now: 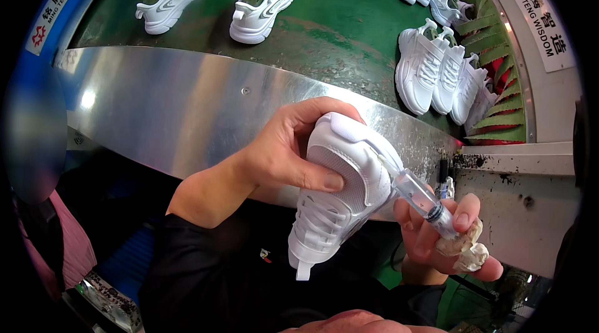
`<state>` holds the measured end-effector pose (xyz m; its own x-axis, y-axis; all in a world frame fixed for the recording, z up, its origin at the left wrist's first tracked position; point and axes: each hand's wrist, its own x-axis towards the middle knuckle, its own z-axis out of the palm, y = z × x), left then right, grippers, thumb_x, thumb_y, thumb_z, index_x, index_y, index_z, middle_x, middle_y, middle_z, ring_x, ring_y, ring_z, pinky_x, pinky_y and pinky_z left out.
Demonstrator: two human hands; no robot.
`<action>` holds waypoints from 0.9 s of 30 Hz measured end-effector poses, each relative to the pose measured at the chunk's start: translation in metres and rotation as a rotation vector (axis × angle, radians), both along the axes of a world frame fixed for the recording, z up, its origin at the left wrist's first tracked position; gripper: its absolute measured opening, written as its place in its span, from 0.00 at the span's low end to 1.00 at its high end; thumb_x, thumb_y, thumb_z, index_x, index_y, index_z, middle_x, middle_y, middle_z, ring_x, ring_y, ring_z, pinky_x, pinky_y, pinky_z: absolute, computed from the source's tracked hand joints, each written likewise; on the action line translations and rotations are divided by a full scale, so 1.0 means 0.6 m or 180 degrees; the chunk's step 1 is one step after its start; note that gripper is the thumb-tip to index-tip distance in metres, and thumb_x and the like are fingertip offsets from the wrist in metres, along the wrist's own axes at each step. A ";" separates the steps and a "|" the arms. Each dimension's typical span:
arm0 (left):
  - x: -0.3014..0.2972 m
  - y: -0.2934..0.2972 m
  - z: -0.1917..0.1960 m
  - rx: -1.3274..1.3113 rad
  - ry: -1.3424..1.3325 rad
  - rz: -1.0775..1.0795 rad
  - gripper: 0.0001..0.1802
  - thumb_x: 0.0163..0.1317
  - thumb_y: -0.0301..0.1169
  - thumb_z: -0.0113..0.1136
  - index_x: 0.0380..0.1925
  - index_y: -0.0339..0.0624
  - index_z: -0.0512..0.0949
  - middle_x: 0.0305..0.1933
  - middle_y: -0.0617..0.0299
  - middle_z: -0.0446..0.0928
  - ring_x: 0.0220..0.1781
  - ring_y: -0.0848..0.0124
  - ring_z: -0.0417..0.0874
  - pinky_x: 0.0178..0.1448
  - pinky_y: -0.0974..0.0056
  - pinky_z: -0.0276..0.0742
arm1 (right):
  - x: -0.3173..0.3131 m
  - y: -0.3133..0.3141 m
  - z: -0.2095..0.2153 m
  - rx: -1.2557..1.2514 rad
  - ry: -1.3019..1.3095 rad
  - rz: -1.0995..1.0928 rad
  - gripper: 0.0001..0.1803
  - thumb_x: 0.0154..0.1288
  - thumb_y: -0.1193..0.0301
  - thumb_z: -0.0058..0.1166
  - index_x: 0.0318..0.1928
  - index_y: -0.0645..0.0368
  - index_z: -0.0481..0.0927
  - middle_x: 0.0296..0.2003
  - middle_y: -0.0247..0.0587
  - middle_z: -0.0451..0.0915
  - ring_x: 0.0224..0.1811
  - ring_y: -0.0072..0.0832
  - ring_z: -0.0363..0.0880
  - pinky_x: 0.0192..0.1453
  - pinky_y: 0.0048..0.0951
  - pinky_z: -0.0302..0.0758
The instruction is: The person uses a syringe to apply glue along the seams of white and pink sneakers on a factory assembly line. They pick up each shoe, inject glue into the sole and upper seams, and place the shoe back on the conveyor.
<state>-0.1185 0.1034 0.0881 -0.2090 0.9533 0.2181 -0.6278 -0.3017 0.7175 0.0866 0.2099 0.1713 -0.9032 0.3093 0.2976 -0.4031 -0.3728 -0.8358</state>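
A white sneaker (pixel 340 174) is gripped in my left hand (pixel 281 146), fingers behind the toe and thumb pressed on the mesh upper. Its toe points up and away, and its heel loop hangs toward me. Closed around a clear plastic syringe (pixel 419 194) is my right hand (pixel 430 239). The syringe's tip meets the edge between the sole and the upper, near the toe's right side. A crumpled off-white wad (pixel 465 249) is wrapped about my right fingers by the plunger end.
Beyond the metal ledge (pixel 206 93) lies a green conveyor belt (pixel 337 33) carrying several white sneakers. A row of sneakers (pixel 430 71) leans together at the right, beside green overlapping flaps (pixel 499 96). A white machine frame (pixel 511 208) bounds the right side.
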 end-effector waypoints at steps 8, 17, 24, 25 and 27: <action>0.002 -0.002 0.002 0.0038 -0.0017 0.0054 0.37 0.32 0.23 0.76 0.49 0.40 0.72 0.49 0.55 0.76 0.53 0.67 0.76 0.57 0.61 0.71 | -0.002 -0.002 0.007 0.0155 -0.0228 0.0059 0.36 0.50 0.37 0.58 0.47 0.49 0.66 0.24 0.39 0.73 0.35 0.30 0.60 0.42 0.33 0.57; -0.004 0.000 0.001 -0.0219 0.0082 0.0209 0.39 0.33 0.25 0.74 0.51 0.39 0.71 0.49 0.55 0.76 0.51 0.67 0.77 0.57 0.63 0.72 | 0.013 0.002 0.006 0.0239 -0.0288 -0.0067 0.35 0.48 0.39 0.61 0.46 0.50 0.67 0.30 0.34 0.73 0.38 0.30 0.59 0.39 0.31 0.53; -0.018 0.009 -0.010 -0.0129 0.0111 0.0246 0.39 0.39 0.21 0.70 0.56 0.39 0.67 0.48 0.59 0.76 0.50 0.69 0.77 0.56 0.64 0.73 | 0.034 0.017 -0.032 0.0254 -0.0003 -0.0072 0.39 0.46 0.37 0.61 0.48 0.52 0.70 0.32 0.38 0.76 0.38 0.29 0.62 0.39 0.29 0.54; -0.021 0.010 -0.015 -0.0006 0.0139 0.0209 0.38 0.41 0.18 0.69 0.57 0.41 0.67 0.47 0.62 0.76 0.50 0.72 0.77 0.56 0.65 0.72 | 0.037 0.020 -0.045 0.0214 0.0134 -0.0059 0.41 0.46 0.36 0.61 0.49 0.56 0.71 0.35 0.42 0.78 0.40 0.30 0.64 0.42 0.29 0.57; -0.017 0.008 -0.014 -0.0139 -0.0134 0.0293 0.38 0.41 0.19 0.68 0.57 0.40 0.66 0.48 0.61 0.76 0.51 0.70 0.76 0.57 0.64 0.71 | 0.043 0.022 -0.058 0.0160 0.0275 -0.0090 0.44 0.45 0.36 0.61 0.50 0.60 0.72 0.38 0.45 0.79 0.40 0.30 0.66 0.45 0.28 0.60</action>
